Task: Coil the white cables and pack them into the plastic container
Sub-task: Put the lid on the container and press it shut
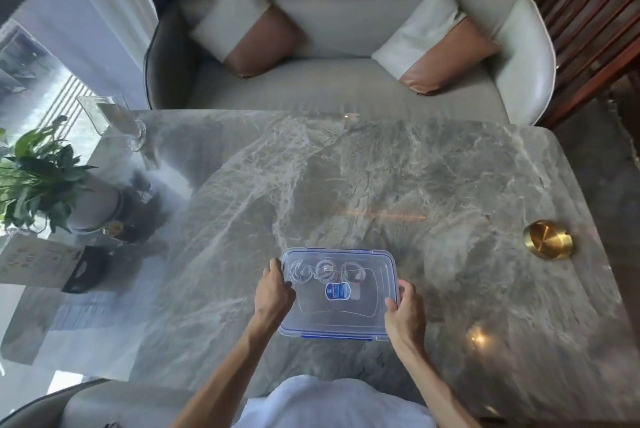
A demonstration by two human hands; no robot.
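White shirt [332,405]; clear rectangular lidded container [341,318]

Between the hands [273,296] sits a clear, glossy plastic container [346,317] (blue clips) on a polished grey marble surface [346,168]; right of them, a shiny brass dish [547,239].

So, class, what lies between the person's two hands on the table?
In the head view, the plastic container lies between the left hand and right hand, which grip its sides; coiled white cables show through its lid.
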